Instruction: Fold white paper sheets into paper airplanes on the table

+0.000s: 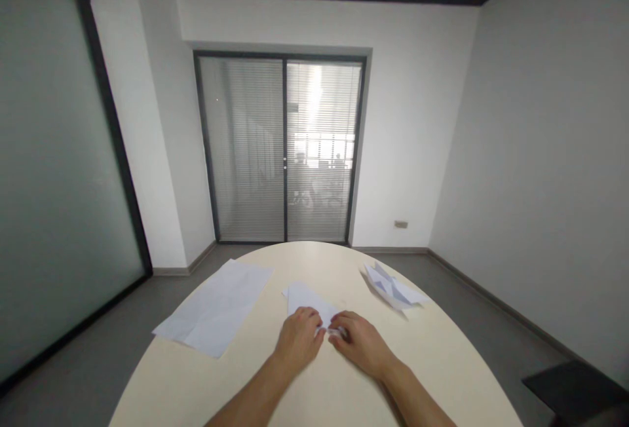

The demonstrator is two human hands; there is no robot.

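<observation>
A folded sheet of white paper (307,298) lies on the table in front of me, its near edge under my fingers. My left hand (301,334) is closed on the near edge of that paper, thumb pointing inward. Just to its right, my right hand (361,342) pinches the same edge with curled fingers. The two thumbs are close together. Part of the folded paper is hidden beneath both hands, so its full shape does not show.
The round cream table (314,253) carries large white paper sheets (221,302) at left, overhanging the edge slightly. A folded paper piece (393,286) with raised points sits at right. A dark chair or seat (574,388) stands on the floor at lower right. Glass doors (282,152) are beyond.
</observation>
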